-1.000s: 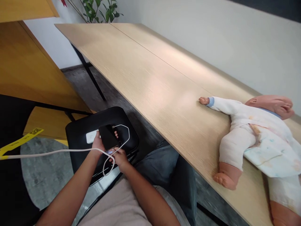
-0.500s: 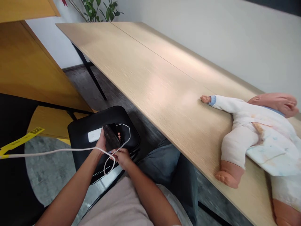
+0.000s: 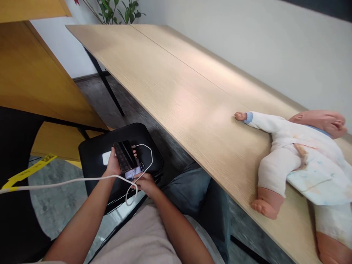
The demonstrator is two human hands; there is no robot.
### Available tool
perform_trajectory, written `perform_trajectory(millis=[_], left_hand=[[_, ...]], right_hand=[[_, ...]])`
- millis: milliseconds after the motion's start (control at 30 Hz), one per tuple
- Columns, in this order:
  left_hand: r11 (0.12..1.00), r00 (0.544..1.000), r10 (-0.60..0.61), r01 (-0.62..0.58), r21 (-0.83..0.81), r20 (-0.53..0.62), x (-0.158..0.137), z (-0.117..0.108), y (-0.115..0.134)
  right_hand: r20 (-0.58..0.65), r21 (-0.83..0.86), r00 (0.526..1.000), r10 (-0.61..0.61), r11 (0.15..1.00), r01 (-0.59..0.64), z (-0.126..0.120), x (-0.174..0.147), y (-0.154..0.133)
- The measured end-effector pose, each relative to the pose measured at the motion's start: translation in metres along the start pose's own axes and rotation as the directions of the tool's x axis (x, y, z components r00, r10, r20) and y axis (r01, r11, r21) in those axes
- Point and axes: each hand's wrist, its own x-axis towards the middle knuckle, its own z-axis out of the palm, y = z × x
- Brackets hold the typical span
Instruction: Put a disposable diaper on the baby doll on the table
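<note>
My left hand (image 3: pixel 113 165) is wrapped around a dark smartphone (image 3: pixel 125 156), its glossy screen facing up. Below the phone's lower end shows a lilac, flat object (image 3: pixel 132 172), partly covered by it. My right hand (image 3: pixel 147 184) is closed at the lower edge of that object; what its fingertips pinch is hidden. A white cable (image 3: pixel 82 179) runs in from the left, loops by my right fingers and curves up to a plug at the phone's upper right side. Behind my left hand, a white rounded device (image 3: pixel 106 158) lies on a black padded seat (image 3: pixel 95 148).
A long pale wooden table (image 3: pixel 154 73) stretches along the wall to the right. On it lies a baby doll (image 3: pixel 277 146) in white clothes. A yellow tag (image 3: pixel 30 171) hangs on the cable. Wooden furniture (image 3: pixel 41 73) and a black chair (image 3: pixel 16 183) stand at left.
The phone has shifted slightly up and left in my left hand, uncovering the lilac object beneath. The cable and its loop have dropped a little.
</note>
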Motion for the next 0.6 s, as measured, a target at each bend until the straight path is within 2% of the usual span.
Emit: perform_trajectory(millis=[233, 600], left_hand=[[1.000, 1.000, 0.016, -0.015, -0.014, 0.014, -0.003, 0.002, -0.002], [0.999, 0.998, -0.033, 0.032, 0.011, 0.046, -0.014, 0.016, -0.016]], right_hand=[[-0.014, 0.038, 1.000, -0.024, 0.999, 0.024, 0.000, 0.002, -0.001], [0.001, 0.007, 1.000, -0.002, 1.000, 0.002, 0.005, 0.003, -0.002]])
